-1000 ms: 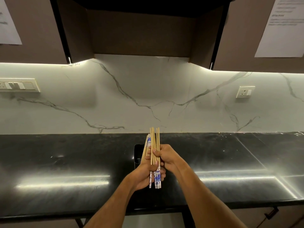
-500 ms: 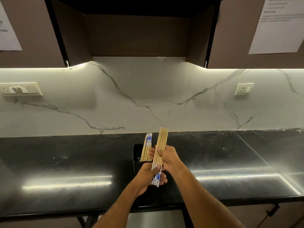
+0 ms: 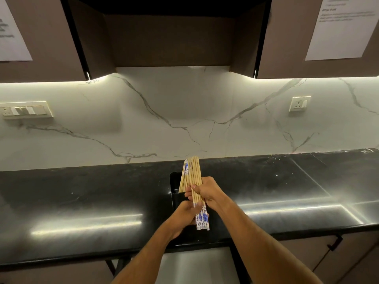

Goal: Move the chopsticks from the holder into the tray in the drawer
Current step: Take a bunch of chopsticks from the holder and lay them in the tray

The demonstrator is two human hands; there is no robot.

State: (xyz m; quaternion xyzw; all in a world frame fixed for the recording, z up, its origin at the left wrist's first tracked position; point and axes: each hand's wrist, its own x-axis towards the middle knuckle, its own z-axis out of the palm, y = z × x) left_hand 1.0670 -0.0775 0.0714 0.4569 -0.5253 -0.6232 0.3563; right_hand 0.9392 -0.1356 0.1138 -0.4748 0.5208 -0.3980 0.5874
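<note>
Both hands hold one bundle of chopsticks [image 3: 196, 187] just above the black holder [image 3: 174, 193]; the right hand [image 3: 207, 190] is wrapped round the middle, the left hand [image 3: 185, 215] cups the blue-patterned ends; a few sticks [image 3: 183, 178] stand in the holder. The step looks like gathering; next, the rest must be collected and the bundle carried to the drawer, which is not in view.

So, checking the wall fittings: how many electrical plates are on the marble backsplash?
2: a wide cream switch plate at far left, a small cream socket plate at right. None seems hidden.
</note>
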